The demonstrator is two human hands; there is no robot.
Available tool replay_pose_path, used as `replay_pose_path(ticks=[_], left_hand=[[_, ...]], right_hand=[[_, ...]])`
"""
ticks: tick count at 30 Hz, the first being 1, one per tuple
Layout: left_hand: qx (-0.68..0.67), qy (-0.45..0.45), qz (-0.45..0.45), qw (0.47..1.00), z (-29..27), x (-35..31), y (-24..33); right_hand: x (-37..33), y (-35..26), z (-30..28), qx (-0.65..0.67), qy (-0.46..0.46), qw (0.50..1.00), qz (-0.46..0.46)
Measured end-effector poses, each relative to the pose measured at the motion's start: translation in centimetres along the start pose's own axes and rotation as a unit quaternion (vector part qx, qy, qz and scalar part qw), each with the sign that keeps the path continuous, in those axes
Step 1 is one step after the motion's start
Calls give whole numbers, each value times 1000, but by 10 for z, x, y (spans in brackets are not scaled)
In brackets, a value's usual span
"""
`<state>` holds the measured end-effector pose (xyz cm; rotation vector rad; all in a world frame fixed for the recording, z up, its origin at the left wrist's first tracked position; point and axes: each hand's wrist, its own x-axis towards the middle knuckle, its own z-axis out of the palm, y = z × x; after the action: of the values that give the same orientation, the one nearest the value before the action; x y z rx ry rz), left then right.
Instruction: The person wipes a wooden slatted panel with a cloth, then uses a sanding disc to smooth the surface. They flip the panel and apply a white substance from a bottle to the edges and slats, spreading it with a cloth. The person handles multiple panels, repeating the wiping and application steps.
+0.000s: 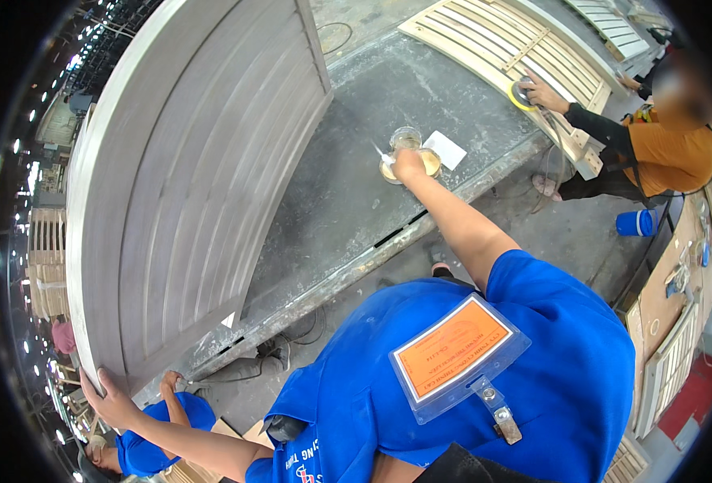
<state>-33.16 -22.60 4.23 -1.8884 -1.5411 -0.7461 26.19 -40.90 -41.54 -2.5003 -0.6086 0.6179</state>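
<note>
A large grey slatted wooden panel point(203, 177) stands on edge on the dark worktable point(356, 113), filling the left side. My left hand point(114, 400) grips its near lower corner. Across the table, my right hand point(408, 165) is closed over some shallow round tubs. One clear tub point(406, 138) sits just beyond the fingers; another, holding pale yellow paste point(431, 163), is partly hidden beneath the hand. Something small and whitish with a thin tip point(385, 158) pokes out from the fingers; its kind is unclear. A white paper point(445, 150) lies beside the tubs.
A pale wood slatted panel point(509, 48) lies at the far right, where a person in an orange shirt point(678, 157) holds a round yellow-rimmed tool point(522, 94). A blue bucket point(636, 223) stands on the floor. Another person in blue point(150, 435) is at lower left.
</note>
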Motion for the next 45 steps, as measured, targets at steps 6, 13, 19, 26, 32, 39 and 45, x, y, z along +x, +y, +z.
replay_pose_path(ticks=[6,13,19,26,32,39,45], left_hand=[[-74,-19,-14,997,24,28,-20],[-39,29,27,998,28,30,1],[-34,37,-12,999,24,31,25],[-41,49,-4,998,29,32,22],[-38,101,53,993,22,23,23],[-57,110,37,992,16,17,23],[-71,131,47,988,16,11,13]], right_hand=[[59,101,-35,31,187,980,57],[111,176,-30,-129,4,990,-50],[112,168,-19,-133,56,987,71],[98,165,-17,-113,17,984,136],[55,-70,-156,258,311,843,-356],[-233,-453,-170,146,202,587,-771],[-303,-491,-133,-23,148,551,-821]])
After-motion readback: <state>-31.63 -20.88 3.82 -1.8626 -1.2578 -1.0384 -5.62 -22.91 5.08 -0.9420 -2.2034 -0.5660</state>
